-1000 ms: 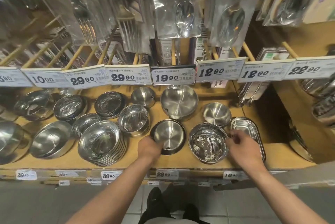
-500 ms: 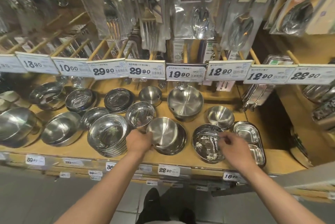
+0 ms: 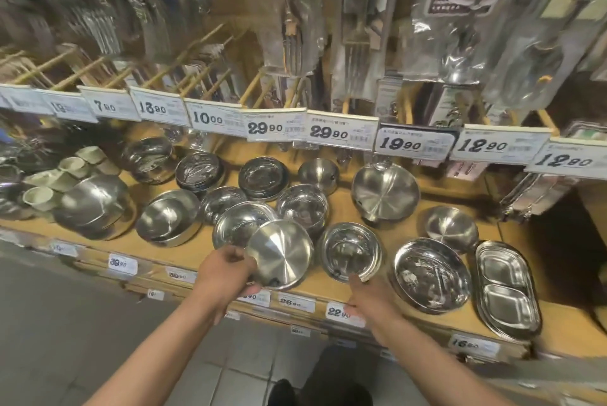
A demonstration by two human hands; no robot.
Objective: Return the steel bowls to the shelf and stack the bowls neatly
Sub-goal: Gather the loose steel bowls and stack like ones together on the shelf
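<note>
My left hand grips a shallow steel bowl by its near rim, lifted and tilted above the front of the wooden shelf. Behind it lies a stack of wide steel bowls. To its right a steel bowl rests on the shelf, and my right hand touches its near rim with the fingertips, fingers curled. Whether that hand grips the rim I cannot tell. Several more steel bowls stand in rows across the shelf.
A two-compartment steel tray and a divided round plate sit at the right. A large pan stands behind. Price tags line a rail above; packaged cutlery hangs overhead. Pale cups stand far left.
My left hand has lifted the shallow bowl off the bowl under it and moved it left. My right hand has left the divided plate for the uncovered bowl's rim. The view swung left.
</note>
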